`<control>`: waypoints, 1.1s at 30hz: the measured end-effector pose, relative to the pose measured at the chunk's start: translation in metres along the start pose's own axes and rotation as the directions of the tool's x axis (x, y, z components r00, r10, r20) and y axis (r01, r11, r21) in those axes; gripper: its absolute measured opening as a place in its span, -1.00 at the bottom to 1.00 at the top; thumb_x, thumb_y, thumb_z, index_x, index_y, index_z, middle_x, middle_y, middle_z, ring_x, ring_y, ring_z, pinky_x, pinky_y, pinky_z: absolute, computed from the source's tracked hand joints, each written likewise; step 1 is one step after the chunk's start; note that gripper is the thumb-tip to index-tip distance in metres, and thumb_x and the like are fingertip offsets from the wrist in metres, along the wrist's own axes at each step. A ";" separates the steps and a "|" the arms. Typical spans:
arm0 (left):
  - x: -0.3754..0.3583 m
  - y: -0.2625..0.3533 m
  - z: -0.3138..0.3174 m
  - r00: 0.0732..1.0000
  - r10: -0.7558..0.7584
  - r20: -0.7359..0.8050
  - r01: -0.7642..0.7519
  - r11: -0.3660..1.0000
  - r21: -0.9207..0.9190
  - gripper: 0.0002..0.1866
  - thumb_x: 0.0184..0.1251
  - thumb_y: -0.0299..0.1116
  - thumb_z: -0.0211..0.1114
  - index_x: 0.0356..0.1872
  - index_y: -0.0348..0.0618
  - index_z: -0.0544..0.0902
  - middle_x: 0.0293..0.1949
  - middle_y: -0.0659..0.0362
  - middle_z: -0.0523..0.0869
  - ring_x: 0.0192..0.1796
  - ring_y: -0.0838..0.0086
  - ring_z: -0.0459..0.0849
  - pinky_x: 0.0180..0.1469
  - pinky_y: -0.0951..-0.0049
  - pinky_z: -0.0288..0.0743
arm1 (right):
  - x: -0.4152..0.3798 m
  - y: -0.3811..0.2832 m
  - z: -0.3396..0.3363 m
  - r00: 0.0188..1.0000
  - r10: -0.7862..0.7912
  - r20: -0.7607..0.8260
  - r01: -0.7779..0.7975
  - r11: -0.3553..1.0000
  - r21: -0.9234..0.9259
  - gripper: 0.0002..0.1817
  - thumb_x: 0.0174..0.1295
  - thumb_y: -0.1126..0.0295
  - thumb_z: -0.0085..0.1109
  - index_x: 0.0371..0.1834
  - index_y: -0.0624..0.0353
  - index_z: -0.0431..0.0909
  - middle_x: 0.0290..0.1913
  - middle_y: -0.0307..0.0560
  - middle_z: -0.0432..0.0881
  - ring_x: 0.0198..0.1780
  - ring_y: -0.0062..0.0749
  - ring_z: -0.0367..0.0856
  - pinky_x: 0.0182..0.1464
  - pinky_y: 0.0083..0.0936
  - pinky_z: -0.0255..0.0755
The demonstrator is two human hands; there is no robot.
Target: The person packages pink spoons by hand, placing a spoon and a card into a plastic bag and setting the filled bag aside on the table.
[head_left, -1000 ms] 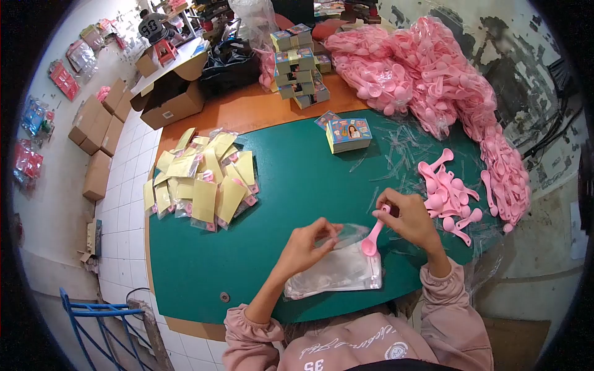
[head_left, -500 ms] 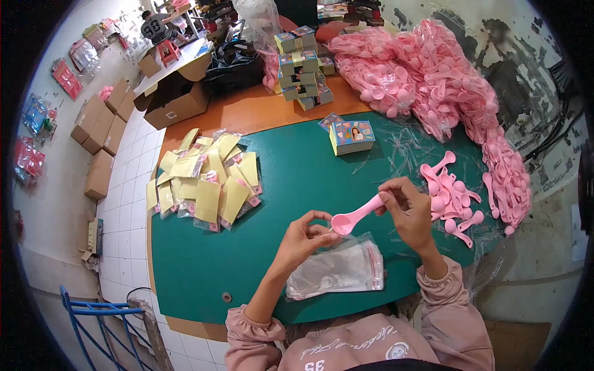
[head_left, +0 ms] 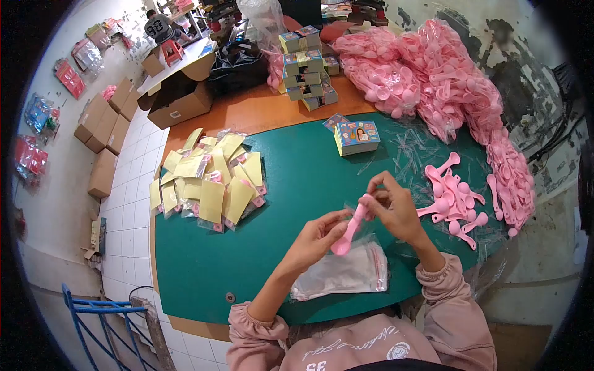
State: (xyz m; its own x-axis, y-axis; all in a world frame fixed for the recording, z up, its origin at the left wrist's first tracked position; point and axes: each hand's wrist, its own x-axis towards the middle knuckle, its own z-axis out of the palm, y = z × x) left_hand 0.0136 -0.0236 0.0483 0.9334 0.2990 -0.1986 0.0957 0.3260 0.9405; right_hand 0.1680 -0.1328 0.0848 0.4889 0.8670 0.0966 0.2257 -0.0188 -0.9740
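Observation:
A pink measuring spoon [head_left: 351, 232] hangs tilted between my two hands, its bowl pointing down toward me. My right hand [head_left: 396, 213] pinches the upper end of its handle. My left hand [head_left: 317, 240] has its thumb and fingertips closed against the spoon's left side. Just below the hands lies a stack of clear plastic bags [head_left: 337, 275] on the green table top [head_left: 291, 185]. To the right of my right hand is a loose pile of pink spoons [head_left: 455, 195].
Packed bags with yellowish cards [head_left: 213, 179] are heaped at left. A stack of printed cards [head_left: 357, 137] stands farther back, behind it taller bundles [head_left: 306, 68]. Bagged pink spoons [head_left: 427, 74] fill the back right. An open carton [head_left: 179, 108] sits at back left; a person [head_left: 159, 28] sits beyond.
The spoon has swung from slanting sideways to steeper, its bowl now lower. My left fingers have shifted from the bowl end up beside the handle. My right hand moved slightly left.

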 end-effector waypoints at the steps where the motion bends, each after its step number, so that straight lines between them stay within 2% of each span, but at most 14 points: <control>1: 0.001 0.001 -0.001 1.000 0.016 -0.003 -0.015 1.000 0.010 -0.62 0.34 -0.29 0.06 0.09 -0.29 0.43 -0.17 0.21 0.59 -0.18 0.68 0.50 -0.12 0.64 0.40 | 0.002 0.000 -0.002 1.000 -0.002 0.001 0.002 1.000 0.000 -0.81 0.17 0.47 0.10 -0.25 0.26 0.30 -0.55 -0.12 0.57 -0.51 -0.58 0.58 -0.49 -0.66 0.43; 4: 0.001 0.018 -0.005 0.995 -0.097 0.008 0.096 0.992 0.078 -0.63 0.38 -0.25 -0.02 0.03 -0.33 0.46 -0.12 0.11 0.60 -0.13 0.55 0.56 -0.05 0.58 0.42 | 0.007 -0.001 -0.008 0.994 -0.056 -0.089 0.056 0.998 -0.004 -0.84 0.18 0.47 0.10 -0.30 0.26 0.31 -0.53 -0.11 0.58 -0.51 -0.60 0.56 -0.47 -0.66 0.43; 7: 0.011 0.003 -0.013 0.999 -0.008 0.046 0.000 0.987 0.163 -0.66 0.39 -0.24 -0.03 0.00 -0.28 0.48 -0.17 0.14 0.61 -0.18 0.56 0.58 -0.09 0.59 0.45 | 0.006 0.002 -0.007 0.992 -0.096 -0.086 0.096 0.995 -0.009 -0.84 0.19 0.43 0.09 -0.30 0.27 0.37 -0.52 -0.09 0.58 -0.51 -0.54 0.56 -0.44 -0.64 0.44; 9: 0.012 0.005 -0.010 1.000 -0.015 -0.012 0.017 0.985 0.173 -0.67 0.39 -0.24 -0.03 -0.01 -0.27 0.48 -0.20 0.15 0.62 -0.20 0.58 0.59 -0.12 0.59 0.46 | 0.003 -0.002 -0.006 0.986 -0.116 0.119 0.140 0.967 -0.212 -0.78 0.20 0.32 0.09 -0.26 0.29 0.43 -0.40 -0.04 0.59 -0.33 -0.43 0.58 -0.25 -0.55 0.45; 10: 0.013 0.007 -0.009 0.997 -0.023 -0.071 0.036 0.983 0.182 -0.68 0.39 -0.25 -0.03 -0.02 -0.26 0.49 -0.24 0.17 0.63 -0.22 0.59 0.59 -0.15 0.59 0.48 | 0.003 -0.003 -0.004 0.985 -0.118 0.122 0.142 0.967 -0.213 -0.78 0.20 0.32 0.09 -0.26 0.29 0.43 -0.40 -0.04 0.59 -0.33 -0.43 0.58 -0.25 -0.55 0.45; 12: 0.014 0.007 -0.005 0.992 0.047 -0.121 -0.039 0.997 0.071 -0.69 0.40 -0.28 -0.04 -0.05 -0.29 0.51 -0.27 0.19 0.63 -0.24 0.61 0.58 -0.18 0.64 0.45 | 0.004 -0.005 0.003 0.840 -0.419 0.346 0.532 0.762 -0.369 -0.53 0.26 0.01 -0.08 -0.23 0.29 0.50 -0.13 -0.03 0.48 -0.05 -0.41 0.45 -0.01 -0.43 0.37; 15: 0.012 0.017 -0.008 0.977 0.133 -0.167 -0.138 0.990 -0.019 -0.70 0.41 -0.30 -0.07 -0.07 -0.29 0.52 -0.26 0.14 0.65 -0.22 0.58 0.61 -0.19 0.64 0.46 | 0.025 0.002 -0.004 0.825 -0.365 0.431 0.480 0.855 -0.195 -0.43 0.21 -0.11 -0.10 -0.20 0.26 0.51 0.01 -0.01 0.39 0.08 -0.32 0.33 0.11 -0.39 0.25; 16: 0.010 0.023 -0.007 0.973 0.087 -0.215 -0.101 0.994 -0.051 -0.70 0.41 -0.28 -0.08 -0.06 -0.26 0.51 -0.23 0.11 0.65 -0.21 0.55 0.62 -0.19 0.60 0.48 | 0.042 0.008 -0.010 0.905 -0.224 0.361 0.200 0.975 0.101 -0.46 0.19 -0.10 -0.05 -0.16 0.23 0.52 -0.06 -0.01 0.44 -0.07 -0.27 0.43 0.01 -0.43 0.33; 18: 0.008 0.026 -0.012 0.962 0.056 -0.267 -0.068 0.997 -0.038 -0.67 0.41 -0.20 -0.09 -0.04 -0.20 0.50 -0.16 0.08 0.65 -0.18 0.49 0.63 -0.17 0.50 0.51 | 0.090 0.031 -0.033 0.975 -0.220 -0.041 0.205 0.950 -0.236 -0.57 0.14 0.05 0.10 -0.20 0.25 0.52 -0.26 0.10 0.51 -0.16 -0.17 0.47 -0.05 -0.42 0.33; 20: 0.008 0.023 -0.016 0.958 0.051 -0.282 -0.069 0.996 -0.052 -0.67 0.41 -0.20 -0.08 -0.03 -0.20 0.49 -0.16 0.09 0.65 -0.17 0.49 0.63 -0.16 0.50 0.51 | 0.133 0.072 -0.055 0.890 -0.272 -0.367 0.004 0.808 -0.589 -0.56 0.07 0.09 0.18 -0.22 0.31 0.53 -0.33 0.10 0.53 -0.17 -0.13 0.49 -0.11 -0.37 0.36; 22: 0.006 0.027 -0.020 0.952 0.060 -0.299 -0.080 0.995 -0.055 -0.67 0.41 -0.20 -0.07 -0.02 -0.20 0.49 -0.16 0.09 0.65 -0.16 0.49 0.63 -0.16 0.50 0.51 | 0.143 0.078 -0.067 0.928 -0.107 -0.356 -0.169 0.731 -0.661 -0.57 -0.02 0.19 0.27 -0.22 0.34 0.52 -0.35 0.13 0.55 -0.17 -0.11 0.51 -0.13 -0.31 0.38; 27: 0.004 0.025 -0.024 0.959 0.028 -0.281 -0.055 0.995 -0.088 -0.68 0.41 -0.25 -0.06 -0.02 -0.24 0.49 -0.16 0.11 0.65 -0.13 0.51 0.62 -0.14 0.55 0.49 | 0.144 0.091 -0.062 0.912 -0.111 -0.395 -0.166 0.780 -0.604 -0.61 -0.16 0.39 0.30 -0.21 0.33 0.54 -0.41 0.11 0.60 -0.28 -0.13 0.60 -0.18 -0.30 0.42; 29: 0.004 0.022 -0.025 0.963 0.033 -0.269 -0.059 0.995 -0.086 -0.68 0.41 -0.25 -0.06 -0.02 -0.24 0.50 -0.16 0.10 0.65 -0.13 0.51 0.61 -0.14 0.55 0.49 | 0.144 0.097 -0.062 0.861 -0.294 -0.415 -0.103 0.699 -0.707 -0.66 -0.14 0.44 0.27 -0.24 0.34 0.55 -0.46 0.07 0.61 -0.33 -0.14 0.62 -0.22 -0.34 0.44; 33: 0.003 0.026 -0.023 0.965 0.036 -0.261 -0.053 0.997 -0.060 -0.68 0.41 -0.26 -0.06 -0.03 -0.26 0.51 -0.17 0.09 0.65 -0.13 0.51 0.61 -0.13 0.54 0.49 | 0.151 0.102 -0.070 0.883 -0.166 -0.439 -0.142 0.796 -0.588 -0.64 -0.13 0.41 0.28 -0.20 0.29 0.55 -0.47 0.01 0.61 -0.40 -0.24 0.61 -0.29 -0.42 0.45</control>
State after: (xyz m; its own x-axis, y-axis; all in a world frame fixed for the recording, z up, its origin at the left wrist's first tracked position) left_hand 0.0110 0.0068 0.0654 0.8135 0.5341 -0.2301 0.0254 0.3627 0.9315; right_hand 0.3241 -0.0390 0.0144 0.7639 0.5502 0.3373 0.6058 -0.4314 -0.6685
